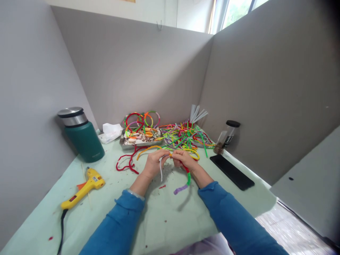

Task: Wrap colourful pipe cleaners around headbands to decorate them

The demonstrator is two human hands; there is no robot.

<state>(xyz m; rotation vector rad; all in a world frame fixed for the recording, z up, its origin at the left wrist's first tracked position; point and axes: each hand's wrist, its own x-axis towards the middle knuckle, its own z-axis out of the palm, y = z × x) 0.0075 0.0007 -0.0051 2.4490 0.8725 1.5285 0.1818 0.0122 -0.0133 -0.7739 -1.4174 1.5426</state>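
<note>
On my feed, a multicoloured strand (188,180) dangles purple-end-first over the tabletop (159,223), grasped by my right fingers (177,154); my left fingers (160,153) pinch a white strand (161,172). Beyond them sits a shell-filled tray (140,144).

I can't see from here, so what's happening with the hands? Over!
Left hand, right hand: pinching, close together. Striped strand at right hand, white strand at left. Yellow glue gun lies left, clear of both.
</note>
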